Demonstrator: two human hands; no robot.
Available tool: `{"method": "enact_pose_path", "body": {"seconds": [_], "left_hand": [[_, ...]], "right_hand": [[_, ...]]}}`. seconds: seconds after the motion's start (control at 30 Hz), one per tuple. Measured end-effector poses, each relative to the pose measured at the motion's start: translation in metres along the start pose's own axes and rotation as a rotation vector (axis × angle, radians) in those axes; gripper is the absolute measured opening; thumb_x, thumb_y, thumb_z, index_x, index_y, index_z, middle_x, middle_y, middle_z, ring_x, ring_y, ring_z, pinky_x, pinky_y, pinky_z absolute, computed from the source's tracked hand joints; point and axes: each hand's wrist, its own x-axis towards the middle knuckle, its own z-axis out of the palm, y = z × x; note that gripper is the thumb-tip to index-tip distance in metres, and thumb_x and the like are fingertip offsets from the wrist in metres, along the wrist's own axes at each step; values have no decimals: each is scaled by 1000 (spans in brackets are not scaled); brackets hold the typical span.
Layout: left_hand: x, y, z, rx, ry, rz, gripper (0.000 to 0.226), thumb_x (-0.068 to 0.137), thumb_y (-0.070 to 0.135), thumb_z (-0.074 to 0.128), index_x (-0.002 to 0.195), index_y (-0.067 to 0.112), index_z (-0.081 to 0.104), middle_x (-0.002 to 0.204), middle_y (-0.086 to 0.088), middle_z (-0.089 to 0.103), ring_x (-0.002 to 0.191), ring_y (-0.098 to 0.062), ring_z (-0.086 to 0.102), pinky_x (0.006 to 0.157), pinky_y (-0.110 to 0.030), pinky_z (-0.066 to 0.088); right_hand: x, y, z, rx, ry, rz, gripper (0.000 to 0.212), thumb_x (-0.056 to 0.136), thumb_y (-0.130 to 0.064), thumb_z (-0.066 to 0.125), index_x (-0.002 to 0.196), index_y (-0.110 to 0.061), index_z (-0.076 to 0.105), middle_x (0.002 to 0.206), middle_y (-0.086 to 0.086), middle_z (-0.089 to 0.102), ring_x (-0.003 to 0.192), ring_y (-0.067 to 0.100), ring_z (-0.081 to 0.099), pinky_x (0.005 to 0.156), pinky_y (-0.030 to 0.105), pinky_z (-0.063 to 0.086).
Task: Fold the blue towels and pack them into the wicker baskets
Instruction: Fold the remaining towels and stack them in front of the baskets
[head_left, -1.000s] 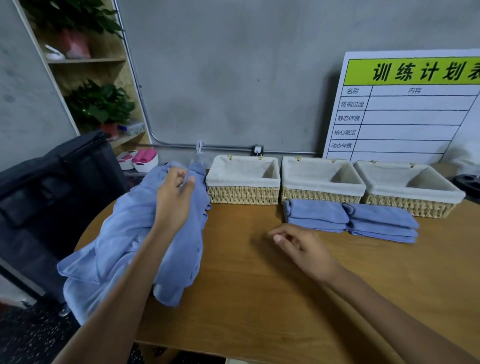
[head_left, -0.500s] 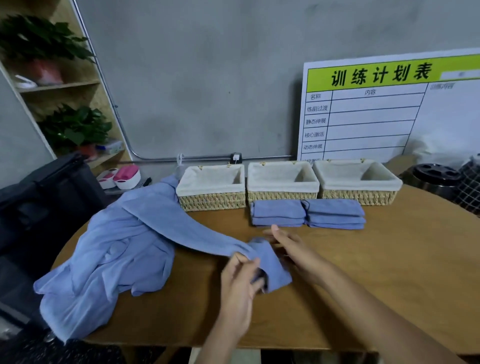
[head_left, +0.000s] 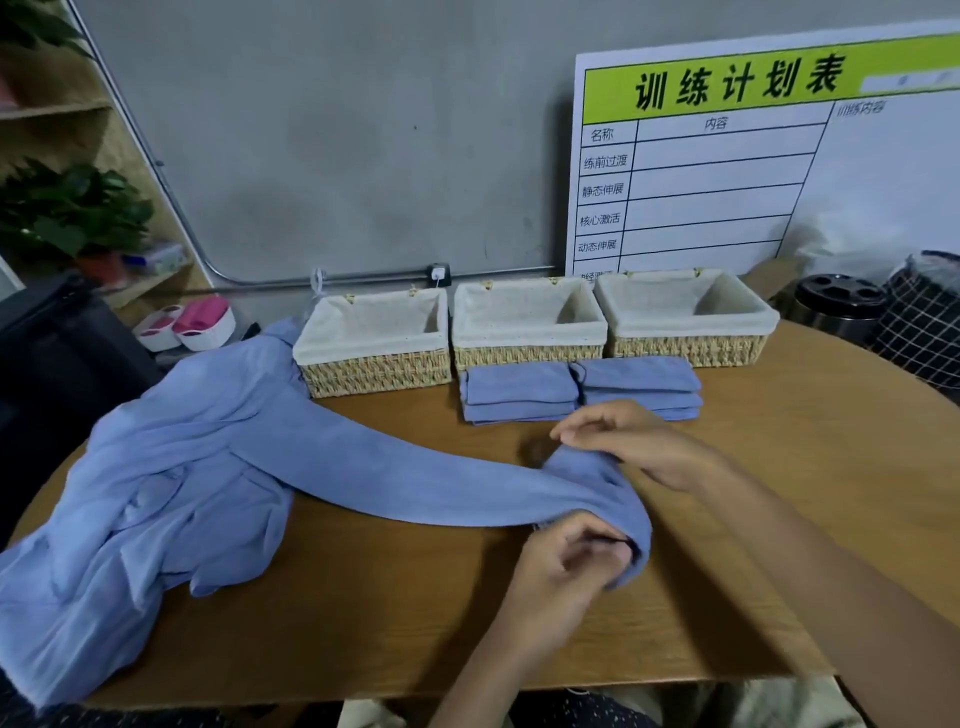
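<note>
Heap of blue towels (head_left: 156, 499) at nine o'clock on the table (head_left: 779, 571), one towel (head_left: 415, 483) drawn out toward centre; empty wicker baskets (head_left: 527, 332) at twelve. The cloth looks light, limp and non-slippery — best taken at corners. Left hand (head_left: 566, 566) pinches its near edge; right hand (head_left: 639, 447) pinches the far edge.

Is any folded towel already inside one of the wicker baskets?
No: all three wicker baskets show only bare lining, and the folded towels sit stacked on the table before them.

Soft matt cloth towels (head_left: 218, 483), woven wicker baskets (head_left: 376, 370), smooth wood table (head_left: 810, 467).
</note>
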Motion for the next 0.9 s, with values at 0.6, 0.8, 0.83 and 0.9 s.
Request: {"method": "enact_pose_path", "body": {"seconds": [0.6,0.8,0.83,0.9], "left_hand": [[147,61,-65,597,-86,252,21,96,30,67,77,22,65,71,-7,53,66,-11,45,63,-31,35],[119,96,-107,666,92,343,15,90,42,69,84,27,68,86,-2,69,81,-24,62,78,-40,49],[113,105,-113,675,140,366,20,87,48,68,86,28,68,88,-2,69,86,-25,63,82,-42,50],[100,124,-126,766,197,403,28,82,58,62,90,32,68,86,3,68,86,-23,62,82,-44,50]], "right_hand": [[-32,-18,-77,-598,510,-394,8,93,-20,68,88,-19,73,87,-8,72,85,10,64,78,30,50],[-51,-31,-89,-404,577,-396,11,96,-17,63,86,-20,68,85,-9,70,82,1,61,72,16,43],[-55,-38,-91,-391,585,-408,12,95,-17,63,85,-21,68,83,-10,70,80,0,60,70,14,42],[-63,-51,-94,-385,586,-424,13,95,-18,64,84,-23,68,83,-14,69,79,-5,60,70,11,40]]}}
